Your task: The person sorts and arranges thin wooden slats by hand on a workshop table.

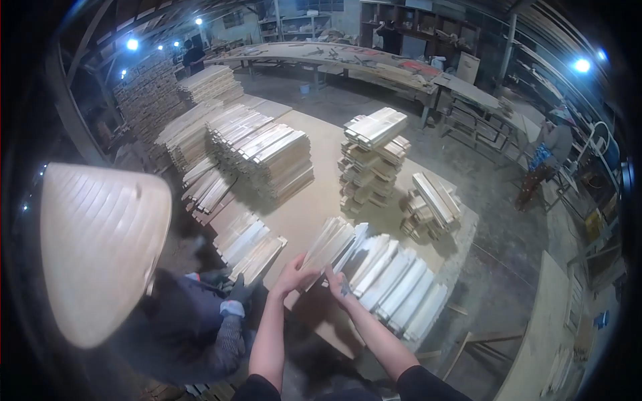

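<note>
My left hand (293, 277) is closed on the near left side of a bundle of pale wooden slats (329, 246). At the bundle's near right side is my right hand (340, 283), its thumb against the slats and its other fingers mostly hidden. Directly to the right lies a row of lighter slats (400, 284) on the board-topped table (304, 210). To the left, a co-worker's gloved hands (234, 287) are at another group of slats (249, 246).
A co-worker in a conical hat (100, 254) stands close on my left. Beyond are a large stack of slats (267, 147), a tall crisscrossed pile (373, 157) and a smaller pile (431, 204). Another person (552, 150) is at the far right, by long benches (334, 57).
</note>
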{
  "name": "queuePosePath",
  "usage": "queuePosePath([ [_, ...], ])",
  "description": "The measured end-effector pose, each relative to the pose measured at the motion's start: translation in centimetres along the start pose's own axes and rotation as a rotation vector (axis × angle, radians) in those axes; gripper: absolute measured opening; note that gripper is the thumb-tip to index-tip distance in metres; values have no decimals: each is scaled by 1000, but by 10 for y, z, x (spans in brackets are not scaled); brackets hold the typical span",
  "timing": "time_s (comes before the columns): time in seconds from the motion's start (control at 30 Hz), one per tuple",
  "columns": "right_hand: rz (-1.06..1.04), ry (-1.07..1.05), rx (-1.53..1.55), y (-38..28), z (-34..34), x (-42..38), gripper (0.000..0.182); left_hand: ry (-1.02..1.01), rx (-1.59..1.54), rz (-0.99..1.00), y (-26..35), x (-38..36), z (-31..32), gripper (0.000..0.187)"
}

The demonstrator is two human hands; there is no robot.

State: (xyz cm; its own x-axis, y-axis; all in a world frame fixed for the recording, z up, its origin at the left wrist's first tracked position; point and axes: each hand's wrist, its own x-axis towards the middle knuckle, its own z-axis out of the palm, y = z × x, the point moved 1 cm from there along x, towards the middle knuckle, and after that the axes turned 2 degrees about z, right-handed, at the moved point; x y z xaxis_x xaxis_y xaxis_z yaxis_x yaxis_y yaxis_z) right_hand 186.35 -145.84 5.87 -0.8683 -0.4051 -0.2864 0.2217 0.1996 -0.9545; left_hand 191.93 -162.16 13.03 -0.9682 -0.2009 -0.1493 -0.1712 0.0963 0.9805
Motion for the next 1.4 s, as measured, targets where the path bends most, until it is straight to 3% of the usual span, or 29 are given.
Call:
queuePosePath([
  [0.07, -45, 40, 54, -11, -2, 45, 82, -51, 70, 16, -9, 60, -10, 77],
  [0.13, 167, -64, 65, -15, -8, 77, 71, -112, 206, -45, -7, 106, -12, 83],
  [0.17, 282, -117, 70, -14, -14, 84, 67, -68, 740, -36, -41, 134, -10, 83],
  [0.27, 434, -320, 118, -29, -32, 81, 64, 2, 1065, -151, -68, 149, 7, 85],
  [0.3, 453, -393, 141, -32, -37, 80, 67, 24, 1018, -141, -77, 149, 4, 87],
  [0.5, 281, -102, 8, 21, -54, 97, 83, 94, 708, 70, -93, 141, -17, 68],
  [0.6, 269, -39, 73, 29, -55, 115, 93, 322, 519, 53, -106, 141, -17, 64],
  [0.93, 278, -53, 185, 4, -24, 127, 95, 593, 575, 152, -126, 148, -7, 51],
  [1.0, 308, -50, 193, -6, -20, 120, 95, 697, 550, 172, -112, 124, -2, 46],
  [1.1, 255, -27, 167, -13, -16, 87, 80, 688, 412, 139, -100, 58, 11, 42],
  [1.17, 145, -105, 125, -24, -14, 47, 70, 778, 557, 253, -120, 5, 24, 34],
  [1.3, 169, -293, 114, -1, -21, -50, 54, 515, 620, -19, -158, -130, 36, 27],
  [1.37, 262, -354, 52, 13, -6, -82, 57, 365, 534, -71, -204, -188, 41, 30],
  [1.4, 306, -380, 25, 20, 6, -96, 59, 205, 554, -262, -232, -218, 40, 34],
])
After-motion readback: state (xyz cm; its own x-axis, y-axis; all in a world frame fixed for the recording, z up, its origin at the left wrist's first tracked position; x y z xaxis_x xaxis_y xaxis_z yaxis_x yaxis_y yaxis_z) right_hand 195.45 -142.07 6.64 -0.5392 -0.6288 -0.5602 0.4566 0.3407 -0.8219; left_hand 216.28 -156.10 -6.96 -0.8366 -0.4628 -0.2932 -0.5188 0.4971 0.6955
